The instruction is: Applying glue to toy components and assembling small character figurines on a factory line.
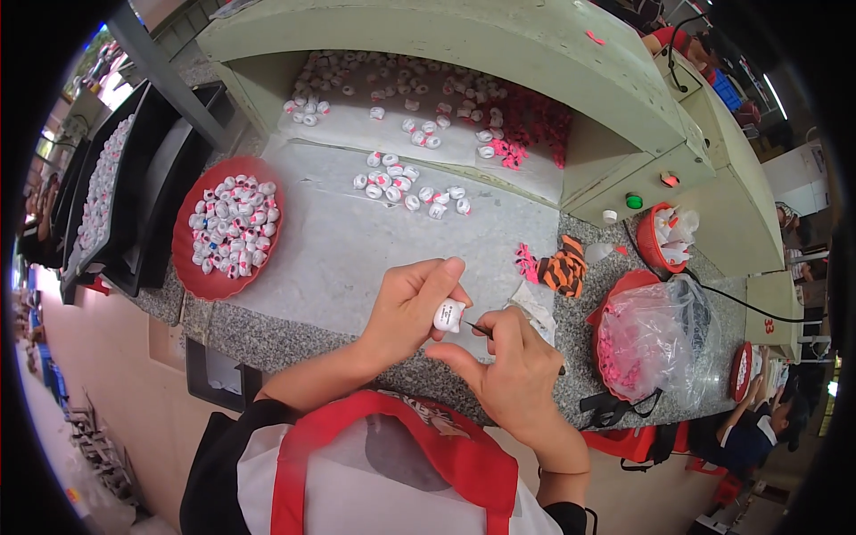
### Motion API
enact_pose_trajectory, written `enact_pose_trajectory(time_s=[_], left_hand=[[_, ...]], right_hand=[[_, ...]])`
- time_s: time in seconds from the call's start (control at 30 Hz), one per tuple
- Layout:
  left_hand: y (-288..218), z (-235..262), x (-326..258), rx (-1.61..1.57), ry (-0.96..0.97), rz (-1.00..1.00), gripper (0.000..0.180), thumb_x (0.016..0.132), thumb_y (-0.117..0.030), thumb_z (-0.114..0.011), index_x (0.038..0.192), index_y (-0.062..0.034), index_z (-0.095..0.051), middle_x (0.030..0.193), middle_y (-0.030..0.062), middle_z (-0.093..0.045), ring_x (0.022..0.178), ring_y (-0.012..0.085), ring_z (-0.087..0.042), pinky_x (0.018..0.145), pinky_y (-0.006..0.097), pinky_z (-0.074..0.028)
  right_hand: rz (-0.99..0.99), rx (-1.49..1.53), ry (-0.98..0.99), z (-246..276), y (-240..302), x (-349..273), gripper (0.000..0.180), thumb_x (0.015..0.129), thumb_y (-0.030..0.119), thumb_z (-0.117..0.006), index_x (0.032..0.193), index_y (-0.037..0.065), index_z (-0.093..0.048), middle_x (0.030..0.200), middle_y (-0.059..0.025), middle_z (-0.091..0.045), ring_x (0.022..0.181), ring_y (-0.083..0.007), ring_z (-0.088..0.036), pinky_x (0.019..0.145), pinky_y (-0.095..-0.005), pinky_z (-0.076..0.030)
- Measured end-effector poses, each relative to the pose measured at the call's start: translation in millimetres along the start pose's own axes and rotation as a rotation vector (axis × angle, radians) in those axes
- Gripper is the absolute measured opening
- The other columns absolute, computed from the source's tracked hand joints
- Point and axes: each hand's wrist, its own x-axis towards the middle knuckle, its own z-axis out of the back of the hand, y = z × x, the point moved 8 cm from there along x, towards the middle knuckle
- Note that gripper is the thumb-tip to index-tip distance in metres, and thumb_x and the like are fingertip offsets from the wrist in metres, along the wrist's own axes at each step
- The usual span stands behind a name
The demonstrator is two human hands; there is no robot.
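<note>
My left hand (412, 301) pinches a small white toy head (448, 315) with dark print on it, between thumb and fingers. From the right, my right hand (515, 367) grips a thin dark pointed tool (480, 330), its tip at the toy head's side; whether it is tweezers or a blade I cannot tell. Both hands are over the front edge of the paper-covered worktop (321, 259). Beyond them lies a loose group of similar white and pink heads (389, 176). Small pink pieces (526, 263) and an orange-and-black striped cloth (564, 267) lie to the right.
A red bowl (189, 267) of finished-looking heads stands left, beside black trays (134, 223). Under a pale green metal housing (446, 36) lie many heads and pink parts. At right are a red basin (606, 308) with a plastic bag (673, 330), a small red tub (648, 239) and a cable.
</note>
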Motion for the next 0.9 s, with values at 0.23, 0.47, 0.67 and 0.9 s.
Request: enact_pose_trajectory(time_s=[0.23, 0.47, 0.67, 0.9], left_hand=[[-3.8, -1.6, 3.2, 0.043, 0.017, -0.053, 0.039, 0.090, -0.027, -0.042, 0.063, -0.0008, -0.052, 0.055, 0.0025, -0.049, 0.048, 0.0062, -0.042, 0.043, 0.022, -0.034], [1.2, -3.1, 1.4, -0.013, 0.025, -0.018, 0.040, 0.088, -0.029, -0.047, 0.065, 0.0014, -0.056, 0.055, -0.0007, -0.048, 0.051, 0.0035, -0.041, 0.045, 0.020, -0.032], [0.2, -3.9, 1.7, -0.028, 0.018, -0.014, 0.041, 0.088, -0.030, -0.046, 0.064, 0.0010, -0.057, 0.055, -0.0003, -0.049, 0.051, 0.0038, -0.041, 0.045, 0.020, -0.032], [-1.5, -8.4, 1.9, -0.084, 0.047, 0.001, 0.041, 0.089, -0.029, -0.045, 0.062, 0.0002, -0.055, 0.055, 0.0015, -0.050, 0.049, 0.0050, -0.042, 0.044, 0.021, -0.033]], right_hand=[[0.059, -0.142, -0.072, -5.5, -1.3, 6.9, 0.043, 0.068, 0.045, -0.064, 0.072, 0.005, -0.047, 0.058, -0.0042, -0.048, 0.046, -0.0185, -0.049, 0.039, -0.0287, -0.038], [0.122, -0.218, -0.120, -3.3, 1.6, 3.5, 0.046, 0.070, 0.048, -0.060, 0.063, 0.008, -0.040, 0.054, -0.0033, -0.042, 0.043, -0.0174, -0.046, 0.036, -0.0280, -0.036], [0.101, -0.216, -0.072, -3.3, 2.0, 4.1, 0.046, 0.068, 0.048, -0.061, 0.064, 0.007, -0.042, 0.055, -0.0039, -0.044, 0.044, -0.0196, -0.047, 0.038, -0.0295, -0.037], [0.173, -0.228, -0.180, -0.4, 2.9, 4.6, 0.048, 0.070, 0.051, -0.059, 0.060, 0.009, -0.038, 0.050, -0.0015, -0.039, 0.040, -0.0138, -0.044, 0.034, -0.0254, -0.034]])
